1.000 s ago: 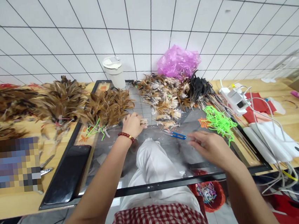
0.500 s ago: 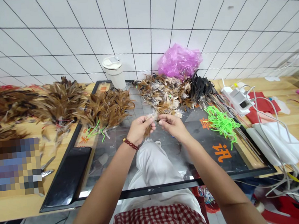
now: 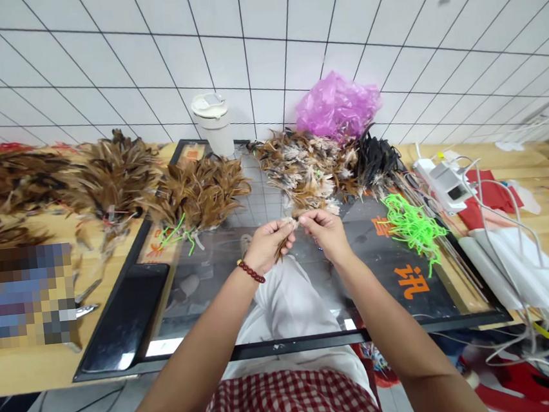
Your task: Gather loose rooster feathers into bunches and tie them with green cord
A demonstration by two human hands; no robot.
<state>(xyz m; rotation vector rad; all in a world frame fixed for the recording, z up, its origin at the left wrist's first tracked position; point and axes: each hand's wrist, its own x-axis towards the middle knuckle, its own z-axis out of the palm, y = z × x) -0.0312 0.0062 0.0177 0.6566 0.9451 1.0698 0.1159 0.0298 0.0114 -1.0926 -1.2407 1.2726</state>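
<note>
pinching a small tuft of feathers (image 3: pixel 287 230) between them, the left hand (image 3: pixel 269 245) and right hand (image 3: pixel 324 232) now meet above the glass tabletop (image 3: pixel 205 290), just before the mixed feather pile (image 3: pixel 307 170); a second ago they were apart, the right near blue scissors, which are no longer visible. both hands are closed on the tuft, fingertips touching it. how many feathers it holds is hard to make out. a blurred patch hides things at the left.

left wrist: dark red bead bracelet (image 3: pixel 250 271) | red-white checked top (image 3: pixel 288 405) | white trousers (image 3: pixel 287 308)
</note>
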